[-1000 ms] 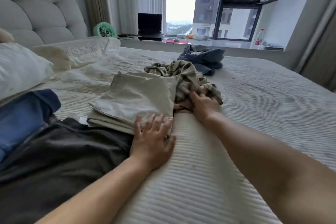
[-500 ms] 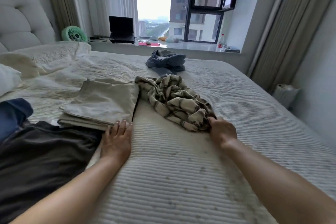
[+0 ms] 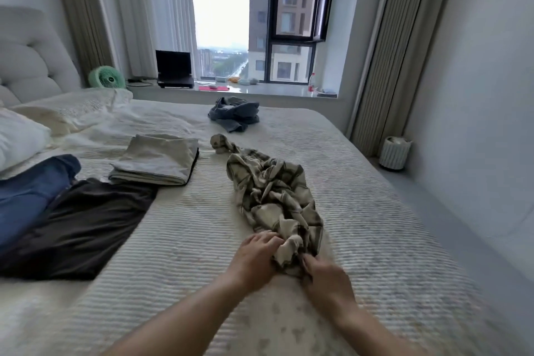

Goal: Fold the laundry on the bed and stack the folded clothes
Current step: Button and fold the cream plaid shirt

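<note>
A crumpled beige-and-dark plaid garment (image 3: 274,196) lies stretched along the middle of the bed (image 3: 361,211). My left hand (image 3: 254,257) and my right hand (image 3: 326,277) both grip its near end, fingers curled into the cloth. A folded beige piece (image 3: 157,160) lies to the left. Nearer me on the left, a dark brown garment (image 3: 78,225) lies flat beside a blue one (image 3: 31,193). A crumpled grey-blue garment (image 3: 234,114) sits at the far side of the bed.
White pillows (image 3: 20,136) and a padded headboard (image 3: 31,61) fill the left. The window sill behind the bed holds a green fan (image 3: 106,77), a laptop (image 3: 174,68) and a bottle (image 3: 311,82). A small ribbed bin (image 3: 394,152) stands on the floor at the right.
My right hand has dragged the plaid garment away from the folded beige piece toward me. My left hand has left the beige piece and taken hold of the plaid garment too.
</note>
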